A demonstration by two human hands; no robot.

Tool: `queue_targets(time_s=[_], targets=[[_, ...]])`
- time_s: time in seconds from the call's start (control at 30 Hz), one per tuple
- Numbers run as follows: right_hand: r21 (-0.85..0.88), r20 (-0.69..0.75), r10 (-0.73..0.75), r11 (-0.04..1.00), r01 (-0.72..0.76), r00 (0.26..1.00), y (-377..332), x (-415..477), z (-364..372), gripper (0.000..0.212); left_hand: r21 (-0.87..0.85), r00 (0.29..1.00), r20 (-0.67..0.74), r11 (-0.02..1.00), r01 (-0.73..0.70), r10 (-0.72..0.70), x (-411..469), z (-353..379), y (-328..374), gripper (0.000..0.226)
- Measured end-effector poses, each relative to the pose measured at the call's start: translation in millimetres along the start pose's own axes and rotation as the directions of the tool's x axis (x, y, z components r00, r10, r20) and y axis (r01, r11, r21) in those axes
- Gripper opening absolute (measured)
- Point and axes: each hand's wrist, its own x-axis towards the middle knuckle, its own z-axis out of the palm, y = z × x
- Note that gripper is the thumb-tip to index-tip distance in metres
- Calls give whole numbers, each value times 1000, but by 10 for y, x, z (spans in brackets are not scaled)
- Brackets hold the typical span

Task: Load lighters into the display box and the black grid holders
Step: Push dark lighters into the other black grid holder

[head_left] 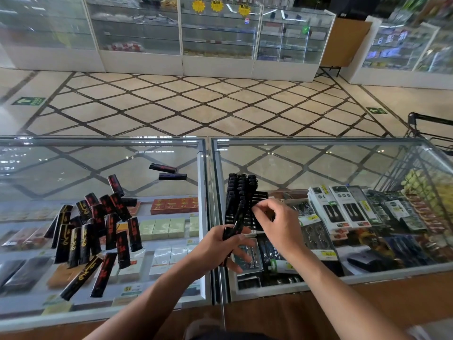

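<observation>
A black grid holder (241, 192) stands tilted on the right glass counter (318, 158), with several black lighters set in its slots. My left hand (225, 244) grips the holder's lower end. Pinched fingers of my right hand (272, 224) sit at the holder's right edge; whether they hold a lighter is hidden. On the left glass counter (73, 163) lies a loose pile of black lighters (95, 231) with red and gold print. Two more lighters (169, 172) lie apart near that counter's right side.
Under the glass are boxed goods and price tags, with packaged chargers (343, 207) on the right. A metal seam (208, 192) divides the two counters. A black cart frame (426, 128) stands at the far right. Beyond lie tiled floor and white display cabinets (215, 35).
</observation>
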Motion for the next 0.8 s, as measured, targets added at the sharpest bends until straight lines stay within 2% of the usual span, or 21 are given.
queue_targets(time_s=[0.1, 0.23, 0.37, 0.53, 0.8], targets=[[107, 122, -36, 994, 22, 992, -118, -159, 13, 13, -37, 999, 45, 999, -7, 9, -11, -30, 16, 25], [128, 226, 14, 991, -43, 974, -199, -256, 45, 18, -122, 996, 88, 992, -15, 26, -29, -74, 13, 23], [196, 244, 109, 968, -159, 964, -233, -239, 60, 10, -157, 991, 132, 988, -3, 24, -35, -93, 8, 32], [373, 250, 245, 868, -326, 937, -262, -142, -69, 10, -184, 986, 169, 982, 31, 0, -36, -103, 35, 38], [469, 239, 369, 766, -440, 898, -268, -104, -106, 15, -168, 981, 195, 985, 47, -14, -17, -130, 12, 42]])
